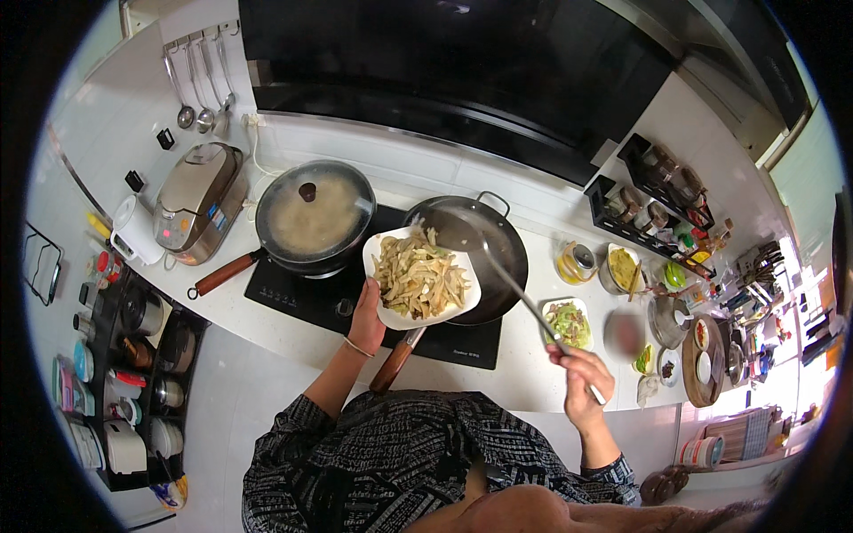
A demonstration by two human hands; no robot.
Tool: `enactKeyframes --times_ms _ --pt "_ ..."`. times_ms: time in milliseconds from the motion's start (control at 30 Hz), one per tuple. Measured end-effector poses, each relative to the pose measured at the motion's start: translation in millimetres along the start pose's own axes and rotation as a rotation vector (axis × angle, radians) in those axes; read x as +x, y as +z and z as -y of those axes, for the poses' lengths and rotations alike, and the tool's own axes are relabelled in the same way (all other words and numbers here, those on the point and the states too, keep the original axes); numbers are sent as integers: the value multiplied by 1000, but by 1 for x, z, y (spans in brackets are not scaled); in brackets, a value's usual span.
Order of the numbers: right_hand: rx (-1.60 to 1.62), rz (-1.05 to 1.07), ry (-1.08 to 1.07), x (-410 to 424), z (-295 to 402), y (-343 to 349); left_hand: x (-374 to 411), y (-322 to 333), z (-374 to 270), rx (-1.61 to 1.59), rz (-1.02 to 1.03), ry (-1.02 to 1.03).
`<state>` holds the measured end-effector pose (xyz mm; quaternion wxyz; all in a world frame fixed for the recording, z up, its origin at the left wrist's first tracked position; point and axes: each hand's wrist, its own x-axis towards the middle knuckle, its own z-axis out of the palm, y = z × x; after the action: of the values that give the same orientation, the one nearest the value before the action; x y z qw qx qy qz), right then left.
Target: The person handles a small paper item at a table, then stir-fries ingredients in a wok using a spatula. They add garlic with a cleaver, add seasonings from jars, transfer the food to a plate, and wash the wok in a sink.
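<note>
My left hand (366,320) grips the near left edge of a white square plate (470,308) heaped with pale, strip-shaped cooked food (423,280). The plate is over the near left part of a dark wok (510,266), whose wooden handle (392,366) points toward me. In my right hand (583,380) is the long metal handle of a cooking ladle or spatula (516,286); its head is beyond the plate, above the wok, partly blurred. To the left, a pan with a glass lid (316,216) stands on the black cooktop (300,286); its contents look pale and cloudy.
A rice cooker (200,203) and white kettle (135,230) stand at the left. On the right counter are a glass oil jar (575,262), a plate of chopped green vegetables (566,323), a metal pot (620,270) and small dishes. Spice racks (646,226) hang behind; a range hood (433,80) is above.
</note>
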<state>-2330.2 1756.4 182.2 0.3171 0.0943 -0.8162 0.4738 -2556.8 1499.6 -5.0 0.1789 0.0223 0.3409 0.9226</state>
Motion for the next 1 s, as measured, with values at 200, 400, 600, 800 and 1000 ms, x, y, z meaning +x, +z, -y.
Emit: enactKeyframes --times_ms 200,400,600,800,1000 --pt "291 -262 245 7 -35 -18 -16 -1 -18 6 24 34" --pt "146 -136 421 50 -90 5 -50 -34 -39 42 -58 71" --pt "-331 312 -110 74 -178 76 -99 -53 -64 144 -208 179" --pt "-453 614 -301 63 -189 86 -142 -34 -70 195 -317 258" --pt "-243 796 -211 67 -145 16 -166 -8 -44 174 -345 274"
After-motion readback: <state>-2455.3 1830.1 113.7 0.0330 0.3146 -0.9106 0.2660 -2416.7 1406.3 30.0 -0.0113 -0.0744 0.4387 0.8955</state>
